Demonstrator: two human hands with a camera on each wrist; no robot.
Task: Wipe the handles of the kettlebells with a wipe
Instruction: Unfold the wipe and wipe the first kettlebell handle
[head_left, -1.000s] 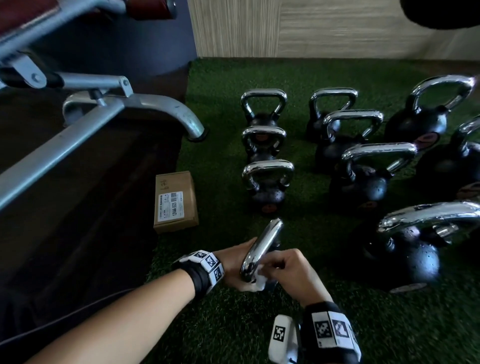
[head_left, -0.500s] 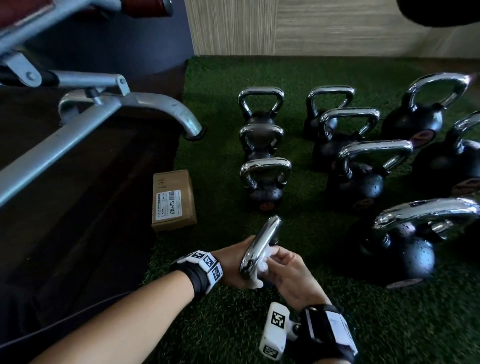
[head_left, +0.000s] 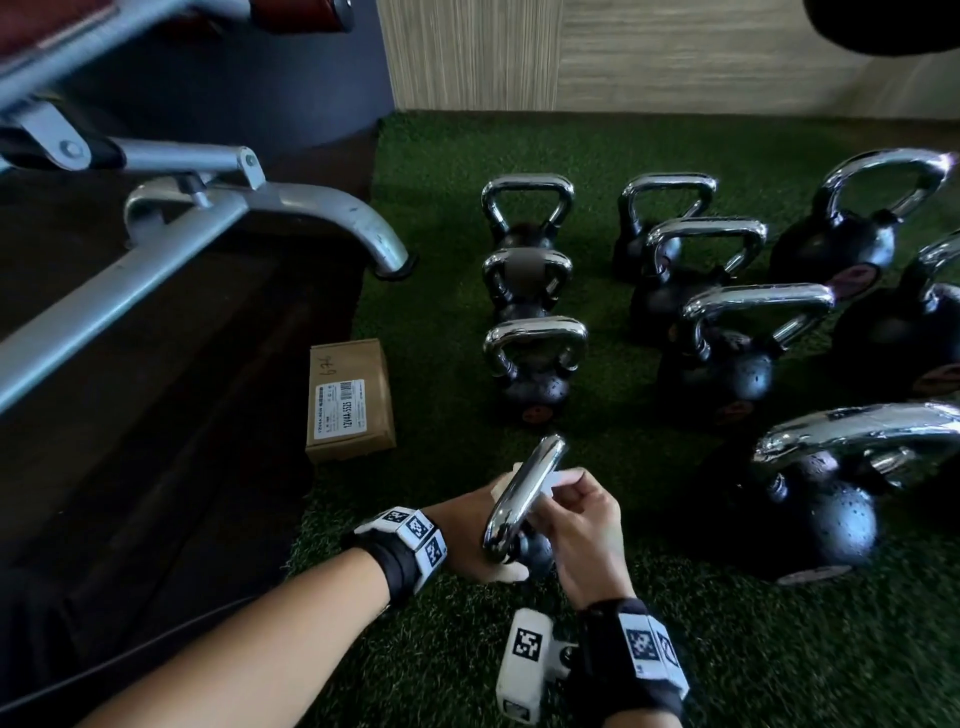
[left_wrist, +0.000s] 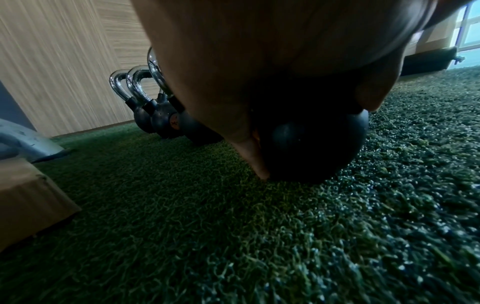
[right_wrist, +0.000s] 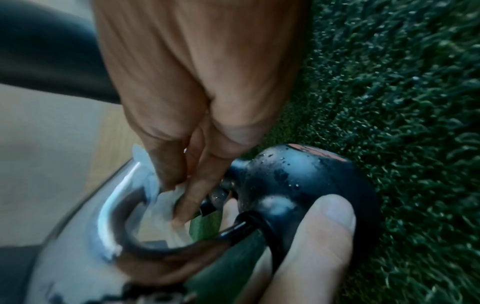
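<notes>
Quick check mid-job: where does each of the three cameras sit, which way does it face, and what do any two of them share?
Head: looks down from above on the turf, both forearms, left hand and right hand at the small kettlebell's handle.
Left wrist: low over the turf, facing the wall; palm covers the kettlebell's ball.
Right wrist: close above the handle; fingers press the wipe.
Shared: all three show that small kettlebell.

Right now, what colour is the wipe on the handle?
White; the wipe shows best in the head view.
</notes>
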